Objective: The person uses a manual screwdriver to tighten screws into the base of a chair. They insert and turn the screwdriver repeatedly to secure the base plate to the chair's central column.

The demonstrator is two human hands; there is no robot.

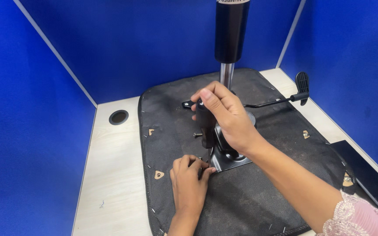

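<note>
A pale, wood-grain laminate bench (pixel 110 175) fills a corner enclosed by deep blue fabric partition panels (pixel 123 43) joined by thin light-coloured strips. A round dark cable hole (pixel 118 116) is cut into the bench near the back left.

Lying underside-up on the bench is a wide chair seat covered in black mesh-like fabric (pixel 250 196), its edge stapled and showing small tan cut-outs with bolt holes (pixel 159 175). Near the seat's middle sits a black metal mounting plate (pixel 230 162), and from it a chrome gas-lift column with a thick black upper cylinder (pixel 231 30) rises straight up out of view. A thin black adjustment lever ending in a flat paddle handle (pixel 302 83) reaches out to the right of the mechanism.

The right hand (pixel 226 116) comes in from the lower right, a pink lace cuff (pixel 355 216) at the wrist. Its grip is closed around the dark handle of a screwdriver (pixel 204 118), which stands nearly upright with its tip down at the front left corner of the plate. The left hand (pixel 189 181) rests on the seat fabric just in front of that corner, fingers pinched narrowly at the tool's tip; what it pinches is too small to make out. A small bolt (pixel 197 135) stands up from the seat just left of the mechanism.

A flat black panel (pixel 364 172) lies at the bench's right edge.
</note>
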